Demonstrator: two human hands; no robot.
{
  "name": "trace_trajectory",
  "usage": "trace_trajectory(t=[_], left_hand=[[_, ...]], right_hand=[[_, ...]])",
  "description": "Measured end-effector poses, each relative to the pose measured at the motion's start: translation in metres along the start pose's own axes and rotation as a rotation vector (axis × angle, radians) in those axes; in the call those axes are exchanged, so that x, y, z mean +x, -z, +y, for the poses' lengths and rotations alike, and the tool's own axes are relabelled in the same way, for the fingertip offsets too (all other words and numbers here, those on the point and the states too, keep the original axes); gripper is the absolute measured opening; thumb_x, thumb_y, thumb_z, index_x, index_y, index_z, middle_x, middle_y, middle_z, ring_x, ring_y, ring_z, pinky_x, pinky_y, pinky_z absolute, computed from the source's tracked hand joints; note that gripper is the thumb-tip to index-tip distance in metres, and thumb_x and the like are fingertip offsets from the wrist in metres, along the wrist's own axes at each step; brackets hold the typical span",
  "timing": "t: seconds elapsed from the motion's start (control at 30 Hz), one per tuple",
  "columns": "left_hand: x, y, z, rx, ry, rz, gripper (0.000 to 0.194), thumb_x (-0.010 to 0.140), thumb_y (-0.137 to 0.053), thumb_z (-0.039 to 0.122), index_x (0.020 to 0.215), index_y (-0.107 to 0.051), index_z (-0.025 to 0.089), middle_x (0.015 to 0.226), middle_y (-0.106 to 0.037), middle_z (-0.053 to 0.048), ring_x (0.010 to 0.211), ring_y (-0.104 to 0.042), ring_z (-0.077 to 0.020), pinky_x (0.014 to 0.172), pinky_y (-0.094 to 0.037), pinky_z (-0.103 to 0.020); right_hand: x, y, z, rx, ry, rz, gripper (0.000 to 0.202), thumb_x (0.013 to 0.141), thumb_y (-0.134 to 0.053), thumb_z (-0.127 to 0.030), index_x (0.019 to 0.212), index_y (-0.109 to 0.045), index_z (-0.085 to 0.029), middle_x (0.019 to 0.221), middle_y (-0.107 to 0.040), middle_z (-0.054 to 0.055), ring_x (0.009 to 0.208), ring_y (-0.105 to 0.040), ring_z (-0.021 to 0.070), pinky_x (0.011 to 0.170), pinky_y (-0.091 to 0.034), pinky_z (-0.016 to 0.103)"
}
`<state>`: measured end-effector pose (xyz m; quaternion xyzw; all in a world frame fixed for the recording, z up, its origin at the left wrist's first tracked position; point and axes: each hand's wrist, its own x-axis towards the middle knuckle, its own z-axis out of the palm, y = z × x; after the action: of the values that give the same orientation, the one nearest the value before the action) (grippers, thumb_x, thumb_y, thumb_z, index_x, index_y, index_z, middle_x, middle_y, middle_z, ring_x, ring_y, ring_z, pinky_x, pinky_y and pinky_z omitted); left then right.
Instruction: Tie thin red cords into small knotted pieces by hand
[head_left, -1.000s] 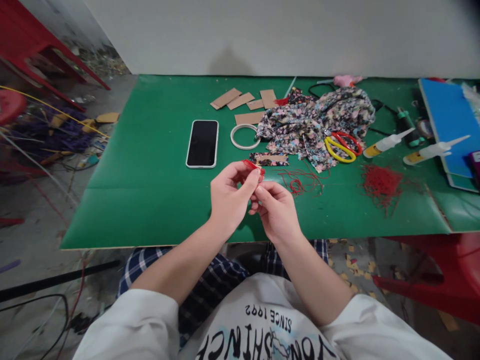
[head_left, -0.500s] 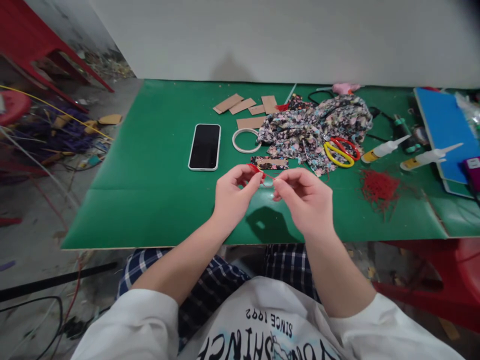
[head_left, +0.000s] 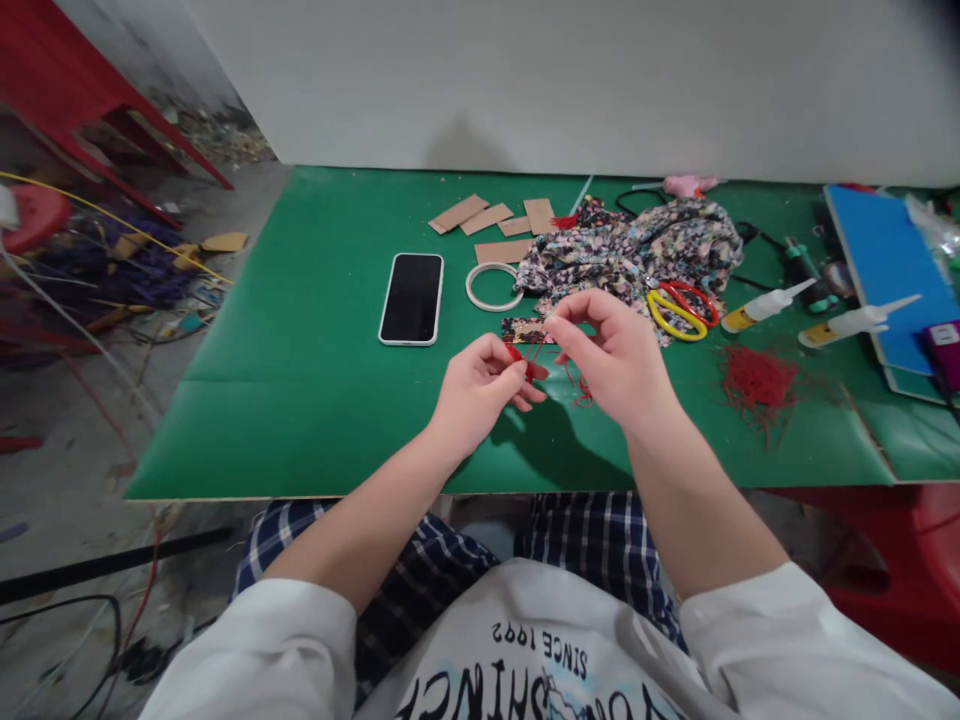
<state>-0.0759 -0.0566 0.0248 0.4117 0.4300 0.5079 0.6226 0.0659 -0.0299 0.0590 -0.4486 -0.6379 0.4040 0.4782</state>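
My left hand [head_left: 480, 388] is closed, its thumb and forefinger pinching a small bundle of red thread [head_left: 531, 370] above the green table. Higher and to the right, my right hand [head_left: 604, 350] pinches a strand that runs down to the bundle. A loose red end [head_left: 583, 388] dangles below the right hand. Behind the hands lies a cardboard strip edged with floral fabric [head_left: 521, 328], partly covered by my right fingers. To the right, a heap of red thread clippings [head_left: 759, 382] rests on the table.
A phone [head_left: 412, 299] lies left of a tape ring [head_left: 494, 287]. Several cardboard pieces [head_left: 459, 214] sit behind. Crumpled floral fabric [head_left: 630, 250], scissors [head_left: 679, 312], two glue bottles [head_left: 765, 306] and a blue board [head_left: 892, 270] occupy the right side. A white panel [head_left: 525, 90] bounds the back.
My right hand has risen and moved away from the left, drawing the red strand upward. My left hand has shifted slightly right and down, still gripping the bundle.
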Motion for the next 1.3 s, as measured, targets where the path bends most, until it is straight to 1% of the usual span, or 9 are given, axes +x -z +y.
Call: trace_trajectory(t=[0.13,0.2,0.43,0.53,0.63,0.77,0.93,1.13,1.3], left_hand=[[0.001,0.001,-0.001,-0.049,0.022,-0.036,0.023,0.073,-0.065,0.026,0.070,-0.043,0.017,0.060,-0.065,0.002,0.050,-0.064,-0.0104,0.048,-0.050,-0.019],[0.001,0.001,-0.001,-0.063,0.035,-0.046,0.024,0.073,-0.066,0.027,0.070,-0.044,0.017,0.058,-0.064,0.003,0.048,-0.063,-0.0095,0.048,-0.050,-0.019],[0.001,0.002,0.000,-0.166,0.133,-0.096,0.020,0.073,-0.066,0.024,0.073,-0.048,0.016,0.062,-0.066,0.001,0.052,-0.064,-0.0090,0.053,-0.051,-0.019],[0.002,0.003,0.000,-0.199,0.164,-0.104,0.015,0.074,-0.064,0.023,0.079,-0.052,0.015,0.066,-0.067,0.000,0.057,-0.066,-0.0105,0.056,-0.053,-0.019],[0.002,0.003,0.000,-0.226,0.166,-0.074,0.014,0.076,-0.060,0.026,0.083,-0.056,0.014,0.066,-0.067,-0.002,0.059,-0.067,-0.0120,0.057,-0.054,-0.020],[0.003,0.002,-0.001,-0.243,0.174,-0.029,0.022,0.080,-0.059,0.035,0.084,-0.060,0.013,0.066,-0.066,-0.002,0.058,-0.066,-0.0107,0.056,-0.053,-0.020],[0.005,0.002,-0.005,-0.236,0.161,0.012,0.031,0.073,-0.068,0.044,0.075,-0.059,0.014,0.059,-0.061,0.001,0.049,-0.060,-0.0068,0.048,-0.050,-0.016],[0.007,0.004,-0.007,-0.235,0.131,0.043,0.024,0.072,-0.071,0.035,0.071,-0.058,0.015,0.053,-0.057,0.005,0.044,-0.056,-0.0050,0.043,-0.046,-0.014],[0.007,0.004,-0.007,-0.250,0.114,0.098,0.021,0.074,-0.069,0.034,0.075,-0.060,0.015,0.056,-0.056,0.005,0.045,-0.054,-0.0038,0.043,-0.044,-0.013]], right_hand=[[0.003,-0.003,0.006,0.050,-0.013,-0.038,0.011,0.083,-0.058,-0.031,0.079,-0.061,-0.021,0.083,-0.064,-0.001,0.072,-0.056,0.0097,0.058,-0.044,0.021],[0.004,-0.004,0.010,0.108,-0.026,-0.052,0.012,0.084,-0.057,-0.031,0.079,-0.060,-0.021,0.084,-0.065,-0.001,0.070,-0.056,0.0087,0.060,-0.045,0.021],[0.004,-0.007,0.016,0.294,-0.095,-0.079,0.015,0.082,-0.060,-0.034,0.077,-0.058,-0.020,0.084,-0.071,0.000,0.064,-0.057,0.0075,0.057,-0.044,0.021],[0.004,-0.006,0.016,0.273,-0.098,-0.061,0.015,0.082,-0.060,-0.034,0.077,-0.059,-0.019,0.083,-0.072,0.000,0.065,-0.058,0.0079,0.058,-0.043,0.021],[0.005,-0.004,0.017,0.242,-0.100,-0.041,0.015,0.081,-0.061,-0.034,0.078,-0.060,-0.020,0.082,-0.072,0.001,0.068,-0.060,0.0089,0.057,-0.042,0.021],[0.004,-0.002,0.015,0.213,-0.085,-0.043,0.013,0.080,-0.062,-0.032,0.078,-0.061,-0.020,0.080,-0.069,0.000,0.070,-0.059,0.0092,0.059,-0.043,0.022],[0.000,-0.001,0.010,0.123,-0.061,-0.063,0.013,0.080,-0.063,-0.034,0.077,-0.062,-0.021,0.077,-0.065,-0.001,0.069,-0.057,0.0104,0.058,-0.043,0.023],[-0.004,0.000,0.004,0.012,-0.013,-0.126,0.012,0.082,-0.060,-0.032,0.079,-0.062,-0.022,0.079,-0.063,-0.001,0.073,-0.059,0.0117,0.063,-0.044,0.025],[-0.007,0.002,-0.001,0.004,-0.031,-0.098,0.011,0.081,-0.061,-0.031,0.077,-0.062,-0.021,0.073,-0.061,-0.002,0.066,-0.054,0.0104,0.057,-0.041,0.023]])
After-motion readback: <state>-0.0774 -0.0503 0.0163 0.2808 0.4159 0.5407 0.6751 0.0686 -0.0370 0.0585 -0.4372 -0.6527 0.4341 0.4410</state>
